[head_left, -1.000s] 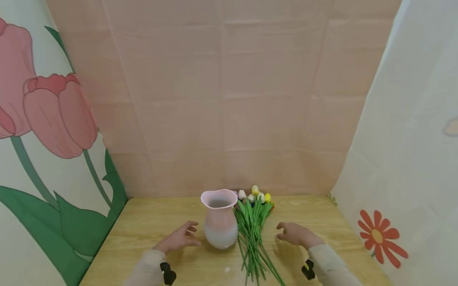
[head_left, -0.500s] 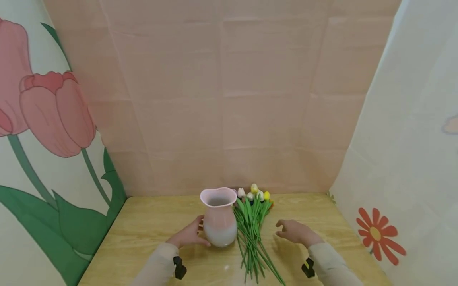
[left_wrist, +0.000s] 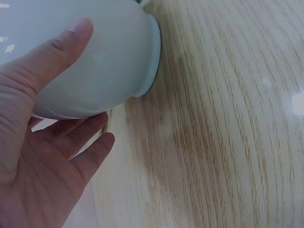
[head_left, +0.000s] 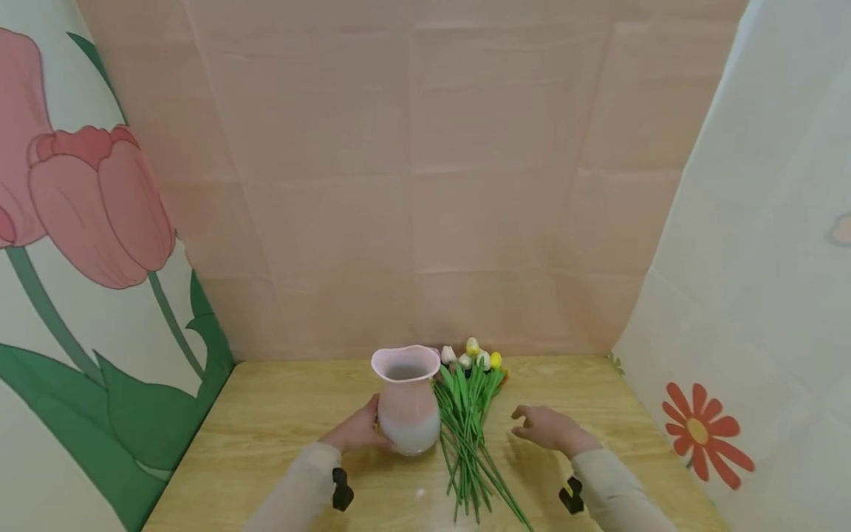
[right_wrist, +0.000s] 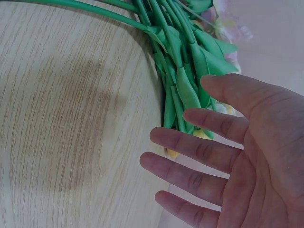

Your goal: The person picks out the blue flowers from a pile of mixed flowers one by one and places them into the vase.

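Observation:
The vase (head_left: 408,406), pink above and pale grey-white below with a wavy rim, stands upright at the middle of the table. My left hand (head_left: 362,430) holds its lower left side. In the left wrist view the thumb lies along the pale vase (left_wrist: 102,61) while the fingers (left_wrist: 78,135) reach around its far side. Right of the vase lies a bunch of artificial tulips (head_left: 470,428), white and yellow heads at the back, green stems toward me. My right hand (head_left: 548,428) hovers to the right of the stems, fingers spread and holding nothing.
A light wood-grain table (head_left: 286,399) carries everything. Behind it hangs a plain pinkish-brown cloth (head_left: 412,185). Printed panels flank the table, with large tulips (head_left: 106,207) on the left and a red flower (head_left: 698,430) on the right.
My left hand has moved right from beside the vase and taken hold of its side. My right hand has stayed nearly still, and the tulips lie as before.

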{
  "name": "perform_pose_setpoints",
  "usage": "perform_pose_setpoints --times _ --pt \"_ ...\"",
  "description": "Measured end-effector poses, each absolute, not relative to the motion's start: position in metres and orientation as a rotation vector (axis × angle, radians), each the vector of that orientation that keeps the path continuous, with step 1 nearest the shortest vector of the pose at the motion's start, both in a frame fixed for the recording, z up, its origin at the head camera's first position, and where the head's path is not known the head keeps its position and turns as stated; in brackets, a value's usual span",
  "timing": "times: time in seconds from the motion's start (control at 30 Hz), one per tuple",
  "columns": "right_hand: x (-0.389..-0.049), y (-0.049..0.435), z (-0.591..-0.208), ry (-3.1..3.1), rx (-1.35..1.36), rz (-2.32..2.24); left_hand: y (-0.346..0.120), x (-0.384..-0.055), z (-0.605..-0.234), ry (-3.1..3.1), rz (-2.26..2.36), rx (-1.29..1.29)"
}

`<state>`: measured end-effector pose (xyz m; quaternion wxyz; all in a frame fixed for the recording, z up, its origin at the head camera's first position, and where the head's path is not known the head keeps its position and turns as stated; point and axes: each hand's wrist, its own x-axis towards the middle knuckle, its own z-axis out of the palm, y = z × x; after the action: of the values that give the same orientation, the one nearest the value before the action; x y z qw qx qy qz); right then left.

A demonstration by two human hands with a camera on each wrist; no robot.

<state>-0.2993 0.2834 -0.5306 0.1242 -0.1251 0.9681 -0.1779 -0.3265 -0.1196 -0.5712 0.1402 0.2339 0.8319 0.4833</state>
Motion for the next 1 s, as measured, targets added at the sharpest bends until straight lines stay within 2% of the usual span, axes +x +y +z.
perform_pose_setpoints --times 0.43,1.0 --pt "-0.302 0.284 -0.529 2.849 -0.379 -0.493 -0.120 -0.334 -0.564 2.401 1.442 0.716" --pt "-0.298 0.284 -0.531 2.834 -0.378 -0.497 -0.120 -0.337 -0.575 2.379 1.468 0.692"
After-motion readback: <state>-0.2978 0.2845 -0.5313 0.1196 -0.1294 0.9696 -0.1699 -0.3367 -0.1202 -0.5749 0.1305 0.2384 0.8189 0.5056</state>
